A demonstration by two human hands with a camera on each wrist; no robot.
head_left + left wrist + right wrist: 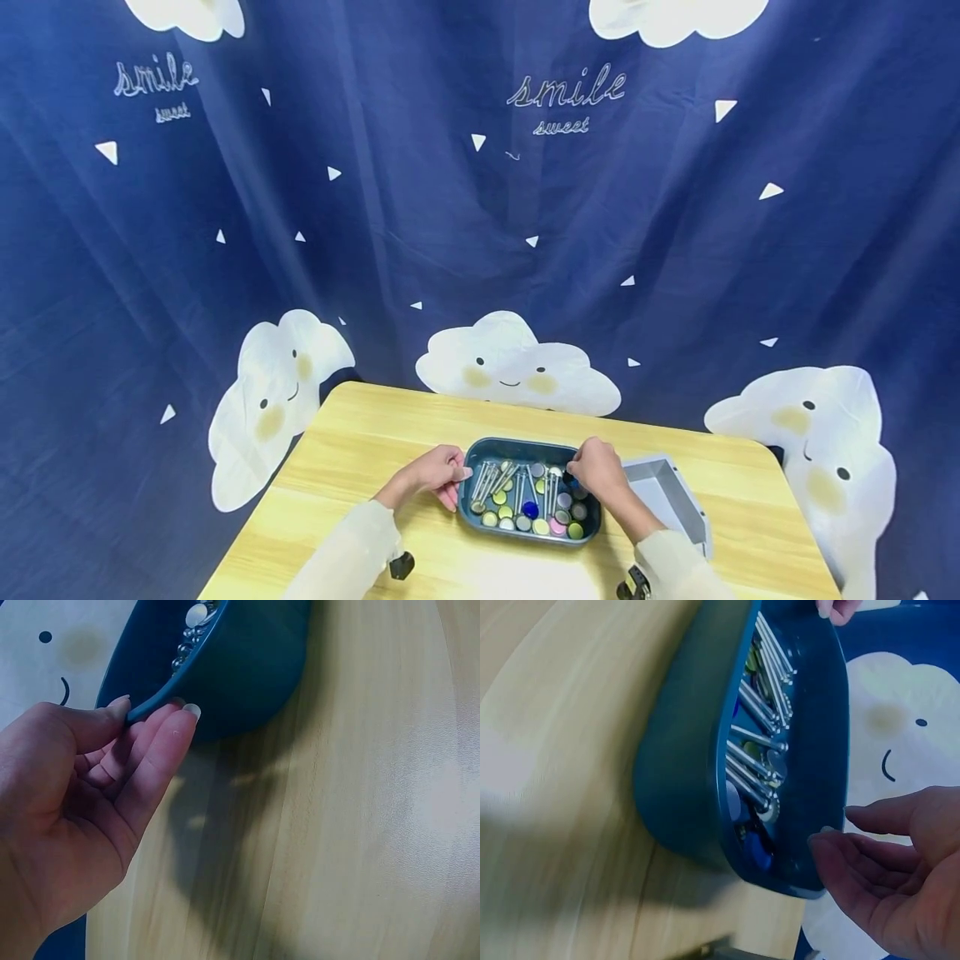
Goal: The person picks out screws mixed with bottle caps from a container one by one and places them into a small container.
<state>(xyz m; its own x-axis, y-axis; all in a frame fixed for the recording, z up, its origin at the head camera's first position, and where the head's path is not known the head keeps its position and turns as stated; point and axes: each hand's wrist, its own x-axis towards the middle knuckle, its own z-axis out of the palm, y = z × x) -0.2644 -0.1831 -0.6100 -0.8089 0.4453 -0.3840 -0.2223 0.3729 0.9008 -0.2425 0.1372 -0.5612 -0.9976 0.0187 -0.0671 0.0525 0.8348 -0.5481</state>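
A dark teal rectangular box [525,538] with rounded corners stands between my hands on the wooden table. Inside it lie several slim silver metal rods [520,493] with knobbed ends, among small round discs in yellow, grey and pink, and a deep blue disc [530,510]. My left hand [438,472] pinches the box's left rim, thumb on the inner side and fingers beneath on the outer wall, as the left wrist view shows. On the opposite end, my right hand [600,471] pinches the rim near the far right corner, thumb and index finger on either side of it.
A light grey shallow tray [678,500] lies just right of the box, partly behind my right forearm. The pale wooden table [360,417] ends at a far edge close behind the box. A dark blue curtain [450,208] with cloud prints hangs beyond it.
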